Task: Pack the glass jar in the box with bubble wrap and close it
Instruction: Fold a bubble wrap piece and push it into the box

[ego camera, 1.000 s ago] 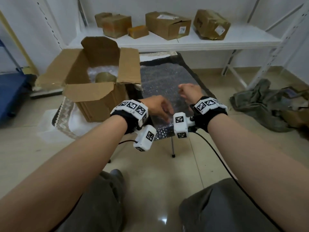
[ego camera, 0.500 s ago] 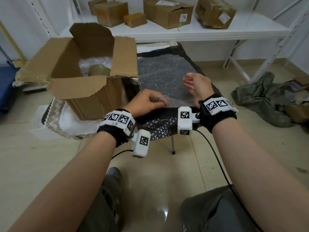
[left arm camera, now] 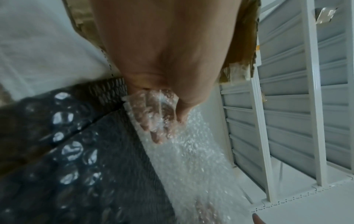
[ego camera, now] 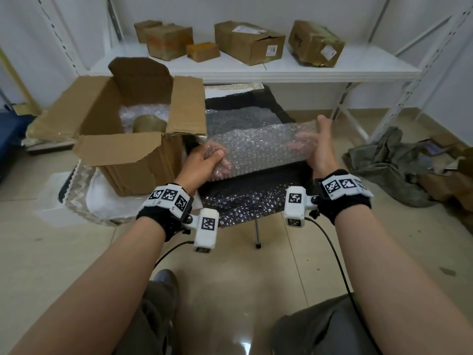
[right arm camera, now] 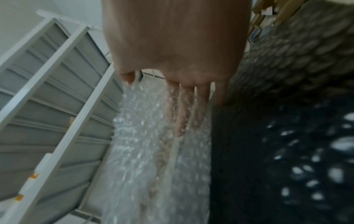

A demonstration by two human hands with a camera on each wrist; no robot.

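Note:
An open cardboard box (ego camera: 133, 172) stands at the left, flaps up, lined with bubble wrap. The glass jar's (ego camera: 149, 123) olive top shows inside it. Just right of the box I hold a clear bubble wrap sheet (ego camera: 258, 147) stretched above a small black table (ego camera: 245, 201). My left hand (ego camera: 204, 160) grips the sheet's bunched left end in a fist. My right hand (ego camera: 316, 149) holds the right end, thumb up and fingers behind the film. In the left wrist view the left hand's fingers (left arm camera: 153, 124) show through the sheet (left arm camera: 191, 159). In the right wrist view the right hand's fingers (right arm camera: 180, 115) lie along the sheet (right arm camera: 138, 151).
More bubble wrap covers the table top. A white shelf (ego camera: 332, 70) behind carries several cardboard boxes. The open box sits on a white lace cloth (ego camera: 82, 190). A heap of grey-green fabric (ego camera: 384, 160) lies on the floor at the right. My knees are at the bottom edge.
Both hands were low on the table's bubble wrap. They have taken hold of a sheet, lifted it off the table and pulled it out between them.

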